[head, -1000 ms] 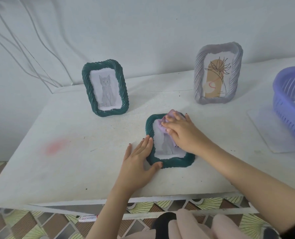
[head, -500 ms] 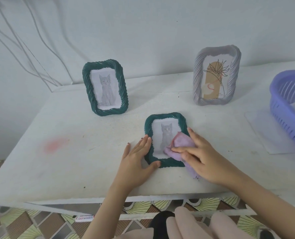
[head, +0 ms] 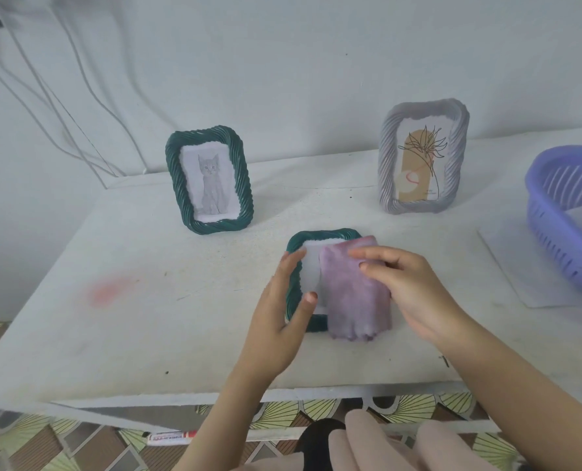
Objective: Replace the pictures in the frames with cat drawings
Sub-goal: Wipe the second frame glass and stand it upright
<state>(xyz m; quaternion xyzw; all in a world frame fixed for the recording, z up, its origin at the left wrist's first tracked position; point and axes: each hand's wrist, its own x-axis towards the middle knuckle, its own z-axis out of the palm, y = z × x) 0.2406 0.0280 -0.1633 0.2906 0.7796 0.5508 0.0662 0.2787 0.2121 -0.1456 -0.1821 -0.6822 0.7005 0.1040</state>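
**Purple cloth (head: 354,294) spread over flat green frame (head: 320,233)**

The cloth is now found drawn out over the right part of the flat green frame, which lies near the front edge of the table (head: 113,266). Half a second earlier it was bunched at the frame's lower right corner and the cat drawing was exposed. That drawing is now covered.

The left hand (head: 276,321) is laid along the frame's left rim with fingers straight, and nothing is grasped by it. The right hand (head: 418,297) is set on the cloth's upper right. Whether the cloth is pinched or only pressed cannot be established, as the fingers are blurred.

A wiping pass over the front of the frame is judged to be in progress, the swap in this frame being already made. A cat drawing is also displayed in the standing green frame (head: 209,180). A plant picture is retained in the grey frame (head: 423,158), so one replacement is judged outstanding.
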